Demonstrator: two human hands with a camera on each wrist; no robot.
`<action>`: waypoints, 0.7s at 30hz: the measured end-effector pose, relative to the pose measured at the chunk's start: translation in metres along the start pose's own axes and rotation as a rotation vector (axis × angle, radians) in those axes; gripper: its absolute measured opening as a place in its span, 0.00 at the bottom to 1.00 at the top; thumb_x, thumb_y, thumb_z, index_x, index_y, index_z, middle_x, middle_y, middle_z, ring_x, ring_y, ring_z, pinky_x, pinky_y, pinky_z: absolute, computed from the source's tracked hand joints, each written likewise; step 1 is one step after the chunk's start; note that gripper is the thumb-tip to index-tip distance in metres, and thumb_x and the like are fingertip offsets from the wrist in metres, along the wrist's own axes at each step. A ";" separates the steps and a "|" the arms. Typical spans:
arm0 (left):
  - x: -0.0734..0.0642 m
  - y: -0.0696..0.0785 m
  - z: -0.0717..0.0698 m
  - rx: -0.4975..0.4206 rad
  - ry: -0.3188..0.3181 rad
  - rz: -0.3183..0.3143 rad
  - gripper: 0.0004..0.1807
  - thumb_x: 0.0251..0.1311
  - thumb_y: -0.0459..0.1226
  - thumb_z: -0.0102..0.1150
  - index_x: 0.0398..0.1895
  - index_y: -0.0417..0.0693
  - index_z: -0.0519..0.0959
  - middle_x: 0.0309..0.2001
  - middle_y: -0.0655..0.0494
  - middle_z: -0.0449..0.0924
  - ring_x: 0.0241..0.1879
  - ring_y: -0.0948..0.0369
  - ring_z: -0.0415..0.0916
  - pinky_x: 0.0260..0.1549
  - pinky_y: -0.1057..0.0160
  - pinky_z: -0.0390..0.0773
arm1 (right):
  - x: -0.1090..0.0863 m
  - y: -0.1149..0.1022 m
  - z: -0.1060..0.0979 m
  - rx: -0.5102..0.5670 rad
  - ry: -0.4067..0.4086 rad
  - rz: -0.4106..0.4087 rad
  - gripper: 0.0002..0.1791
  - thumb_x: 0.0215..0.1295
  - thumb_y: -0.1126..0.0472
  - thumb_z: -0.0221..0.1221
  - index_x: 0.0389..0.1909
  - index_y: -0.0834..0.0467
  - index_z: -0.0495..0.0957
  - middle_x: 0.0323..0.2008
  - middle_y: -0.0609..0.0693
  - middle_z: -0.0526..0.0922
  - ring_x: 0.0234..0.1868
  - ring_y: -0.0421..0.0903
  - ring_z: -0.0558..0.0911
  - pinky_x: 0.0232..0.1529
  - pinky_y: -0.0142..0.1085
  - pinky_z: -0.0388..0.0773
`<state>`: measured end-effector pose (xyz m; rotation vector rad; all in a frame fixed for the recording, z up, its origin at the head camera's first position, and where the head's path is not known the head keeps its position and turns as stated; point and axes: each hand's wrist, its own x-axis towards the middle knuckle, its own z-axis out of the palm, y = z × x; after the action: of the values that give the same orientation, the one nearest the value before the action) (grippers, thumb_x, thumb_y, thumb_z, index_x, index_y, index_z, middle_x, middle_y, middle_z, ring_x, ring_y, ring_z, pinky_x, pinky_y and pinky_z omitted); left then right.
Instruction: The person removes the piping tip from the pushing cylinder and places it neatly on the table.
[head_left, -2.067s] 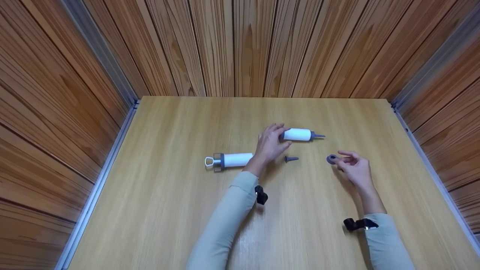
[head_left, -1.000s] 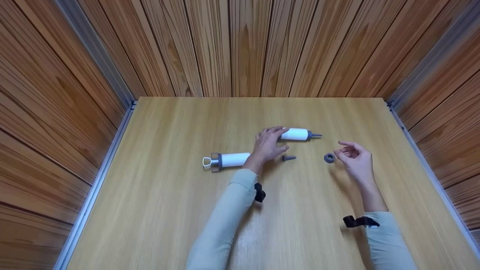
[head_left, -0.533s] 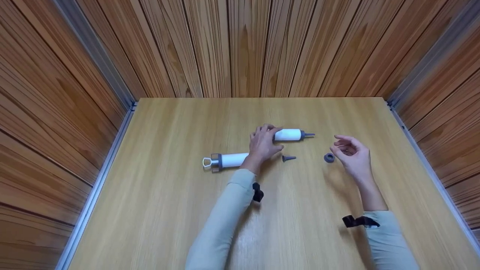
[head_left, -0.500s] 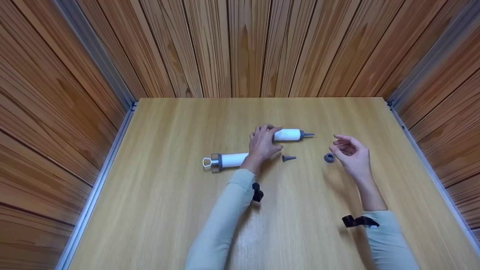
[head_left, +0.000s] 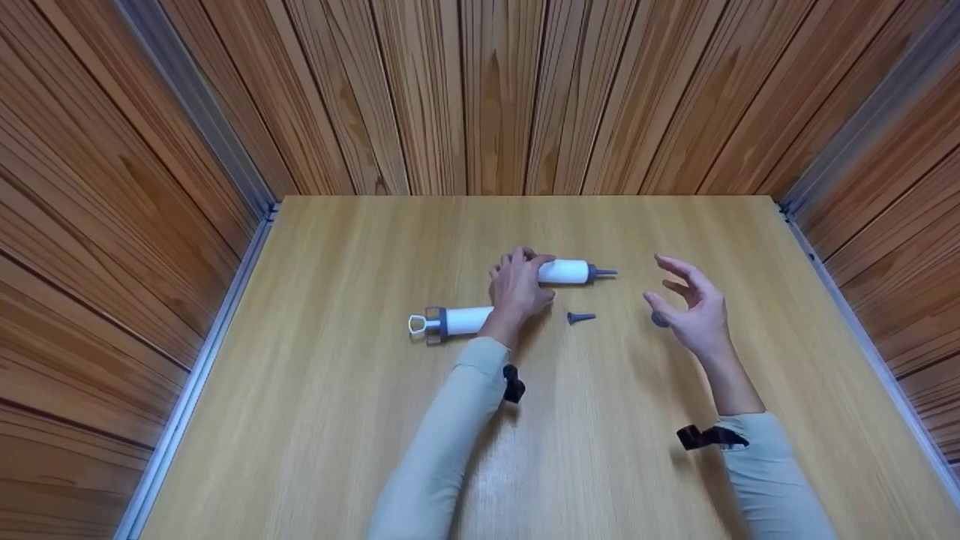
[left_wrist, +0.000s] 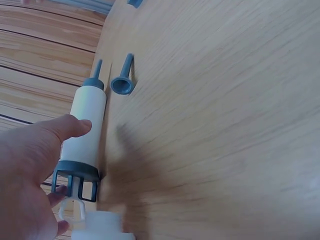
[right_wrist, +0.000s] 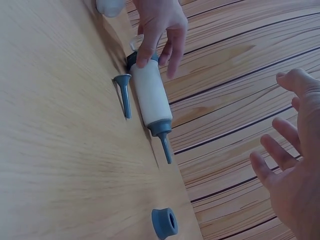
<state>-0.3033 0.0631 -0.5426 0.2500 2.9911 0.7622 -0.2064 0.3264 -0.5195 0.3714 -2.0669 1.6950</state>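
My left hand grips the rear end of a white plunger syringe with a grey collar, a thin grey nozzle and a loop handle. In the left wrist view the thumb lies along the white barrel, other fingers near the handle. The right hand hovers with fingers spread, holding nothing. Just under its thumb in the head view lies a grey ring, partly hidden; the right wrist view shows the ring on the table, apart from the hand. A loose grey funnel-shaped nozzle lies between the hands.
A second white syringe with a loop handle lies left of centre, its front end hidden behind the left wrist. The wooden table is bordered by plank walls and metal rails.
The left hand and the gripped syringe have shifted left. My right hand has released the grey ring, spread its fingers and moved up and slightly left, away from it.
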 end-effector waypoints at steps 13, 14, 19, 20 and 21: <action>0.000 -0.008 -0.003 0.027 0.037 -0.042 0.27 0.71 0.38 0.77 0.71 0.67 0.87 0.68 0.53 0.75 0.68 0.52 0.75 0.77 0.40 0.70 | 0.003 -0.001 0.009 -0.023 -0.083 -0.053 0.35 0.65 0.84 0.67 0.74 0.74 0.74 0.78 0.45 0.79 0.78 0.34 0.77 0.72 0.24 0.77; 0.000 -0.009 -0.002 0.034 0.039 -0.044 0.27 0.71 0.38 0.77 0.71 0.67 0.87 0.68 0.53 0.75 0.68 0.52 0.75 0.77 0.39 0.70 | 0.003 -0.001 0.009 -0.022 -0.086 -0.054 0.35 0.65 0.84 0.67 0.74 0.74 0.74 0.79 0.46 0.79 0.78 0.34 0.77 0.73 0.24 0.76; 0.000 -0.010 -0.002 0.049 0.059 -0.044 0.24 0.71 0.39 0.77 0.69 0.67 0.89 0.68 0.52 0.76 0.69 0.52 0.75 0.78 0.38 0.69 | 0.002 0.000 0.008 -0.029 -0.093 -0.063 0.35 0.65 0.84 0.67 0.74 0.72 0.75 0.79 0.42 0.79 0.78 0.34 0.77 0.73 0.25 0.76; 0.000 -0.011 -0.002 0.048 0.064 -0.041 0.24 0.71 0.39 0.78 0.68 0.67 0.89 0.68 0.52 0.76 0.69 0.52 0.75 0.78 0.37 0.69 | 0.001 0.000 0.008 -0.035 -0.093 -0.064 0.35 0.65 0.84 0.67 0.74 0.72 0.75 0.78 0.42 0.79 0.78 0.34 0.77 0.73 0.25 0.76; 0.001 -0.011 -0.001 0.046 0.069 -0.037 0.23 0.71 0.40 0.78 0.67 0.66 0.89 0.67 0.52 0.77 0.69 0.52 0.75 0.78 0.36 0.69 | 0.001 0.000 0.008 -0.040 -0.092 -0.066 0.35 0.65 0.84 0.67 0.74 0.72 0.75 0.78 0.41 0.79 0.78 0.34 0.77 0.73 0.25 0.76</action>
<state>-0.3056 0.0531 -0.5467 0.1731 3.0718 0.7135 -0.2089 0.3190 -0.5203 0.5080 -2.1263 1.6244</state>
